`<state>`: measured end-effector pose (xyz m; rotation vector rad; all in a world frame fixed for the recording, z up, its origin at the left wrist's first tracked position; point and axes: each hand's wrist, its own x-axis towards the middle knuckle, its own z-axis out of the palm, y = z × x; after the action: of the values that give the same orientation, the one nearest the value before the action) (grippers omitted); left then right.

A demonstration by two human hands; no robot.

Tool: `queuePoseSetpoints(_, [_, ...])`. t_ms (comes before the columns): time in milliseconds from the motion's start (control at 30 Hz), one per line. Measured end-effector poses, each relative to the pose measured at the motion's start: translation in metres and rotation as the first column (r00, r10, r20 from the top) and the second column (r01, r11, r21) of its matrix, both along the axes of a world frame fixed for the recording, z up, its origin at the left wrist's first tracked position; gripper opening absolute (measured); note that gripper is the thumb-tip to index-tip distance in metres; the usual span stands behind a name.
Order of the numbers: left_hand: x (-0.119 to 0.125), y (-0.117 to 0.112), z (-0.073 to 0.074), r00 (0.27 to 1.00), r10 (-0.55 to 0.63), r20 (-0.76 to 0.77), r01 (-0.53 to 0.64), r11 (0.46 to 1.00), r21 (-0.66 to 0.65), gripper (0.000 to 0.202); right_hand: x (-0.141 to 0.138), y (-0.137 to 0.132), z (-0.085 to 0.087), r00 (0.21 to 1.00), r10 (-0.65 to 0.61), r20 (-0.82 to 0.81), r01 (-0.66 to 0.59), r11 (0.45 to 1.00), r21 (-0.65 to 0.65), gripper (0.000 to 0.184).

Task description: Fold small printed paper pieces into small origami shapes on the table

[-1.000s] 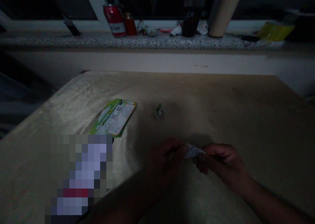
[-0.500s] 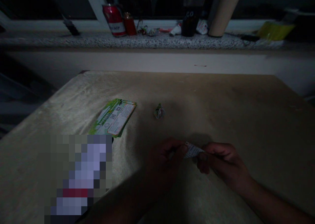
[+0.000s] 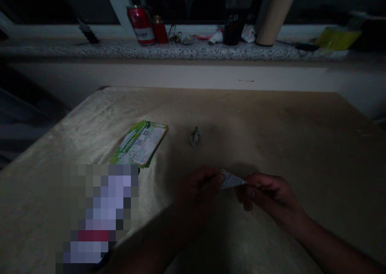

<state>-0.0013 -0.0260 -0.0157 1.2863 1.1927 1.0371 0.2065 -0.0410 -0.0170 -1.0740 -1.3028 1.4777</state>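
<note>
Between my two hands is a small folded piece of printed paper (image 3: 233,180), pointed toward the right. My left hand (image 3: 200,189) pinches its wide left end between thumb and fingers. At its right tip, the thumb and forefinger of my right hand (image 3: 271,193) are closed on the paper. Beyond the hands a small folded paper shape (image 3: 196,137) in green and white rests on the table. To its left lies a stack of green and white printed leaflets (image 3: 140,143).
A blurred-out, pixelated item (image 3: 104,209) lies on the table (image 3: 301,125) left of my left arm. On the speckled windowsill (image 3: 187,52) stand a red can (image 3: 141,27), a red lighter-like object (image 3: 159,29), a dark cup (image 3: 234,23) and a cardboard tube (image 3: 276,19).
My left hand has shifted slightly left with the paper, and more of the paper shows between the hands. The right fingers have moved a little to the paper's tip.
</note>
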Motion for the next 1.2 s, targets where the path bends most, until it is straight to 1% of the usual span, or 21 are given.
queuePoseSetpoints(100, [0.001, -0.001, -0.004, 1.000, -0.020, -0.011, 0.020, 1.000, 0.014, 0.024, -0.001, 0.000, 0.001, 0.998, -0.041, 0.037, 0.040, 0.999, 0.035, 0.025])
queuePoseSetpoints(167, [0.002, -0.002, -0.008, 0.999, -0.032, -0.015, 0.032, 0.999, 0.000, 0.025, -0.001, 0.000, 0.002, 0.996, -0.073, 0.056, 0.070, 0.996, 0.054, 0.030])
queuePoseSetpoints(300, [0.004, -0.006, -0.010, 0.993, -0.100, -0.057, 0.099, 0.995, -0.011, 0.022, 0.000, 0.001, 0.002, 0.991, -0.132, 0.016, 0.131, 0.989, 0.064, 0.033])
queuePoseSetpoints(400, [0.006, -0.007, -0.005, 0.976, -0.199, -0.086, 0.196, 0.980, -0.047, 0.017, 0.001, 0.000, 0.001, 0.990, -0.138, 0.020, 0.136, 0.988, 0.077, 0.036])
queuePoseSetpoints(467, [0.007, -0.007, 0.001, 0.954, -0.293, -0.070, 0.286, 0.954, -0.090, 0.015, 0.001, -0.001, 0.000, 0.990, -0.130, 0.051, 0.124, 0.988, 0.095, 0.035])
queuePoseSetpoints(533, [0.008, -0.007, 0.006, 0.922, -0.382, -0.067, 0.372, 0.920, -0.120, 0.018, 0.001, -0.002, 0.000, 0.990, -0.120, 0.073, 0.112, 0.989, 0.099, 0.033])
queuePoseSetpoints(600, [0.008, -0.006, 0.010, 0.892, -0.441, -0.095, 0.429, 0.894, -0.129, 0.022, 0.002, -0.003, 0.000, 0.992, -0.101, 0.081, 0.093, 0.991, 0.093, 0.032])
queuePoseSetpoints(700, [0.006, -0.005, 0.012, 0.877, -0.469, -0.104, 0.457, 0.881, -0.120, 0.027, 0.002, -0.003, -0.002, 0.994, -0.060, 0.090, 0.052, 0.995, 0.090, 0.032])
queuePoseSetpoints(900, [0.004, -0.004, 0.014, 0.868, -0.494, -0.043, 0.492, 0.869, -0.051, 0.030, 0.004, -0.003, -0.005, 0.996, 0.036, 0.078, -0.042, 0.996, 0.080, 0.039])
queuePoseSetpoints(1033, [0.004, -0.004, 0.018, 0.832, -0.554, 0.021, 0.554, 0.830, -0.073, 0.031, 0.005, -0.004, -0.006, 0.997, 0.061, 0.038, -0.065, 0.992, 0.107, 0.044])
queuePoseSetpoints(1100, [0.004, -0.004, 0.018, 0.827, -0.561, 0.037, 0.562, 0.824, -0.077, 0.032, 0.005, -0.005, -0.006, 0.998, 0.068, 0.003, -0.068, 0.995, 0.077, 0.044])
queuePoseSetpoints(1200, [0.003, -0.003, 0.015, 0.832, -0.550, 0.072, 0.555, 0.828, -0.084, 0.032, 0.004, -0.006, -0.006, 0.993, 0.096, -0.062, -0.097, 0.995, -0.025, 0.044])
